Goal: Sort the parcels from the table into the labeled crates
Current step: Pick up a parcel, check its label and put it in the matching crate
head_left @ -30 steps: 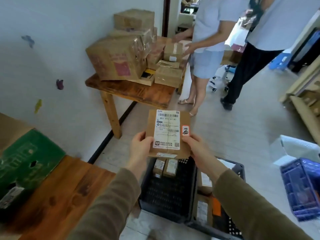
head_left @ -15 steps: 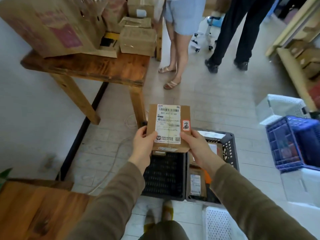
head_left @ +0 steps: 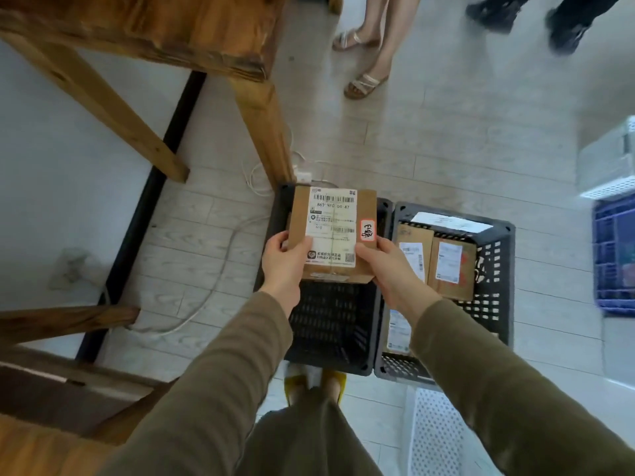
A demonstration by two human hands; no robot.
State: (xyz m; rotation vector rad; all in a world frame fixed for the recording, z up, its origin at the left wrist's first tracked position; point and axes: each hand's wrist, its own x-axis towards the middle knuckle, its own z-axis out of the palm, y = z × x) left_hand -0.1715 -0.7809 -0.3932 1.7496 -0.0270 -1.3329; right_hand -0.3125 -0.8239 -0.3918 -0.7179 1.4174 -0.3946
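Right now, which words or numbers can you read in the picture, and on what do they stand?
"863 H10 06 47": white label on the parcel held in both hands, digits partly blurred.
"H10": same label, lower left.
Red-edged sticker: handwriting, not readable.
Small print and codes on that label: too small.
Labels on the parcels in the right crate: blurred.

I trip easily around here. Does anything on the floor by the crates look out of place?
Yes: a loose white cable trails across the floor beside the left black crate, looping near the table leg, a likely snag.
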